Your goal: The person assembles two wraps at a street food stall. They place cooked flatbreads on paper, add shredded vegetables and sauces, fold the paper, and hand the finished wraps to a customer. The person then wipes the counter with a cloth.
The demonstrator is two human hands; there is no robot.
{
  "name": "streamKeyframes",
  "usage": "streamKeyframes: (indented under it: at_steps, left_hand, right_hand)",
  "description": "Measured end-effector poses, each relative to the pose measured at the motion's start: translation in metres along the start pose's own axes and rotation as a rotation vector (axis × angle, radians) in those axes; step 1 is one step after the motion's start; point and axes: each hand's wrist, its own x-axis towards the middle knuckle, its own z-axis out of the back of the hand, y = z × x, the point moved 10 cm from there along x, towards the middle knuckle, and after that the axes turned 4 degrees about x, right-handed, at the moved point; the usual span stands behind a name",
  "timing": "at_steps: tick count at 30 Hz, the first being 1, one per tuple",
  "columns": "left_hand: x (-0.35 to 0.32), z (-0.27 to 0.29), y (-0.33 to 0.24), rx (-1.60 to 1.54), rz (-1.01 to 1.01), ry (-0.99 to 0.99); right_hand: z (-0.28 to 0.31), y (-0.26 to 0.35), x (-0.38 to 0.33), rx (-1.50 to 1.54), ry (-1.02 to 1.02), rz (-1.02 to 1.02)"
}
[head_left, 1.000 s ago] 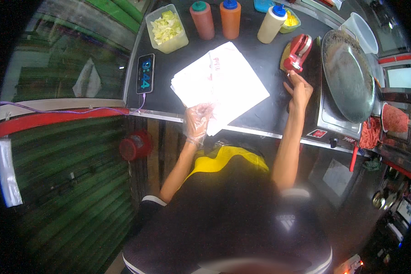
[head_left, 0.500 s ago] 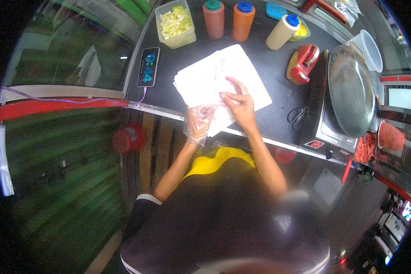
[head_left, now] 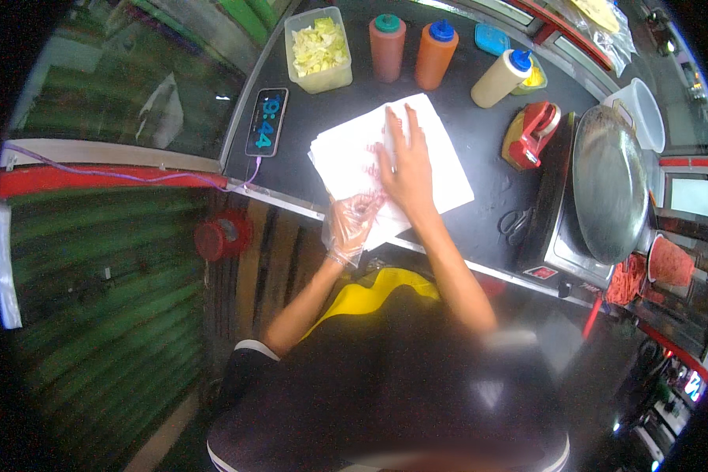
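Paper stack (head_left: 354, 153): thin, floppy, prob. slippery; right hand (head_left: 405, 169) flat on top, fingers spread, gloved left hand (head_left: 350, 224) pinching near edge.

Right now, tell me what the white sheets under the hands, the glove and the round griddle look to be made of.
White sheets: thin paper, matte, a stack with offset edges and faint red print. Glove on the left hand: clear thin plastic film, crinkled and loose, skin showing through. Round griddle: dark metal, probably seasoned iron or steel, with a dull sheen. The bare right hand lies flat on the sheets.
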Motion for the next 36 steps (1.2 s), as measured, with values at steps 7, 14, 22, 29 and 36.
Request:
streamKeyframes:
  at_steps: [7, 14, 22, 29, 36]
  left_hand:
    - [0.002, -0.006, 0.014, 0.053, -0.026, 0.063]
    - [0.021, 0.038, -0.024, 0.258, -0.197, -0.122]
    - [0.085, -0.059, -0.081, 0.841, -0.221, -0.010]
    - [0.120, -0.030, -0.077, 0.265, -0.054, 0.318]
    - [0.156, 0.106, -0.301, 0.293, -0.701, -0.026]
  right_hand:
    - [-0.068, 0.004, 0.000, -0.338, 0.239, 0.090]
    - [0.034, -0.034, -0.004, 0.484, -0.123, -0.021]
    - [0.149, -0.101, -0.117, 0.131, -0.379, -0.345]
    - [0.136, -0.078, -0.135, -0.001, -0.239, -0.173]
    - [0.154, -0.111, -0.140, 0.114, -0.351, -0.431]
